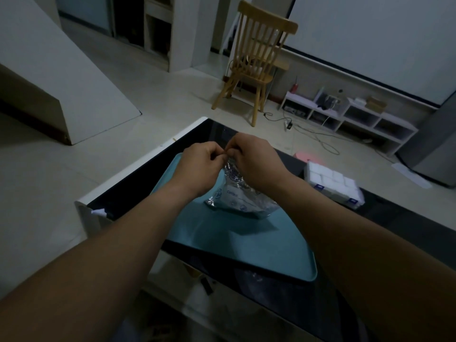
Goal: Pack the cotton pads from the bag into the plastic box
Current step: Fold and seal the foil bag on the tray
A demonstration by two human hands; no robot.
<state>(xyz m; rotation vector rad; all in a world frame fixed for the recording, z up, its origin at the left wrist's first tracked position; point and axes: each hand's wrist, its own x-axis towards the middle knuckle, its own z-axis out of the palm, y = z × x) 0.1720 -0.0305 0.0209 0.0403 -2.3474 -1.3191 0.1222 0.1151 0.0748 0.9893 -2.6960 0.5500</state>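
A clear plastic bag of white cotton pads [243,197] with blue print stands on a teal tray [259,243] on the dark table. My left hand [201,166] and my right hand [254,161] meet above it, both pinching the crinkled top edge of the bag between thumb and fingers. To the right on the table lies a clear plastic box [333,185] holding white cotton pads in rows.
The dark table [407,233] has a white edge on the left. Beyond it stand a wooden chair [256,60], a low white shelf unit [350,117] and cables on the tiled floor. A pink object [307,155] lies past the table's far edge.
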